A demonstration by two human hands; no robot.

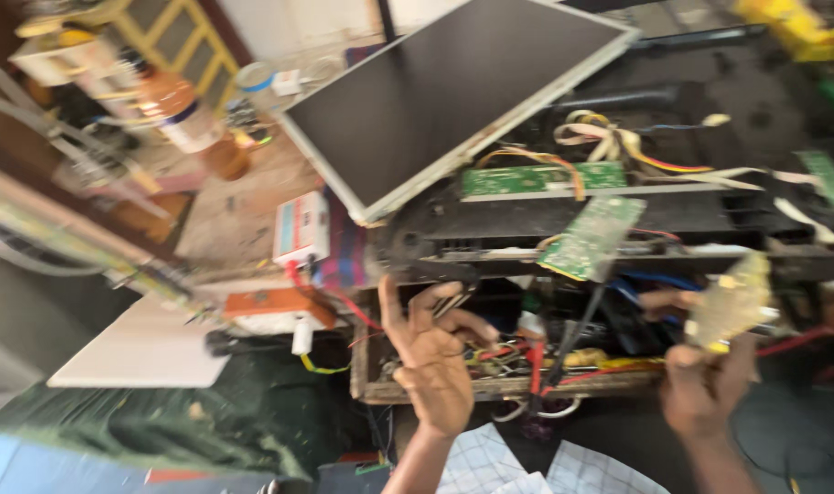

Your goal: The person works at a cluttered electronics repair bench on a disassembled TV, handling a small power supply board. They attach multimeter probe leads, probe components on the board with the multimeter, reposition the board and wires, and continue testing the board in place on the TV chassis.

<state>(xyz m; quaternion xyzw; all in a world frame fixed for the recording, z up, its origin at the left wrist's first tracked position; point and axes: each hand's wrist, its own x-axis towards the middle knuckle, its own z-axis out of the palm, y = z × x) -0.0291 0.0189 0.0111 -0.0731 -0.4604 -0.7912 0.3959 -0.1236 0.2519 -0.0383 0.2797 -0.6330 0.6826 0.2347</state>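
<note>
Head view, blurred: the right hand (705,389) at lower right pinches a pale circuit board (732,302), while the left hand (435,361) at lower centre is raised with fingers spread, gripping nothing. Loosely pinched, that board could slip into the wooden tray (417,391) of tangled wires (536,352), or snag the dangling green board (592,236).

A cluttered wooden workbench (243,206) stands in daylight, a yellow-framed rack (183,37) behind it and a white board (142,352) leaning beside.

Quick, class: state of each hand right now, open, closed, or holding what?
Left hand: open, fingers spread, holding nothing.
Right hand: closed on a pale yellowish circuit board.
</note>
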